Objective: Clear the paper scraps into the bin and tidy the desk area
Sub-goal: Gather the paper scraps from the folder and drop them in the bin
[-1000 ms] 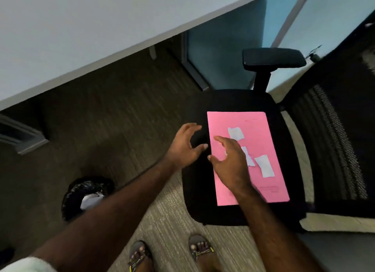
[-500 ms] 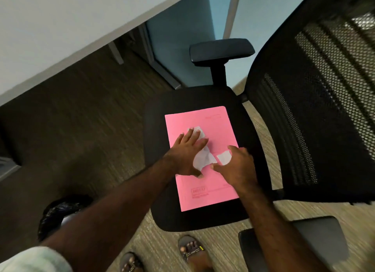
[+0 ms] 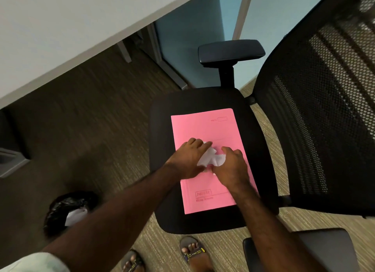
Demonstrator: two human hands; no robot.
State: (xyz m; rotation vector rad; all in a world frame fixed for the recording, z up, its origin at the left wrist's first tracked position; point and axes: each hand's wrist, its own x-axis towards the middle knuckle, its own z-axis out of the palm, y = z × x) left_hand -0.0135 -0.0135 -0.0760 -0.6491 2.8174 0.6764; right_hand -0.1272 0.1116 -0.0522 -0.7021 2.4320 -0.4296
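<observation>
The left hand (image 3: 189,160) and right hand (image 3: 231,166) curl their fingers inward around a bunched clump of white paper scraps (image 3: 212,159), pressing it between them on the pink folder (image 3: 205,129). The folder lies on the black chair seat (image 3: 162,150), with bare seat along each folder edge. Down-left on open carpet stands the black-lined bin (image 3: 63,208), well apart from the chair.

Both hands (image 3: 211,162) bunch white paper scraps (image 3: 212,159) on a pink folder (image 3: 205,127)
</observation>
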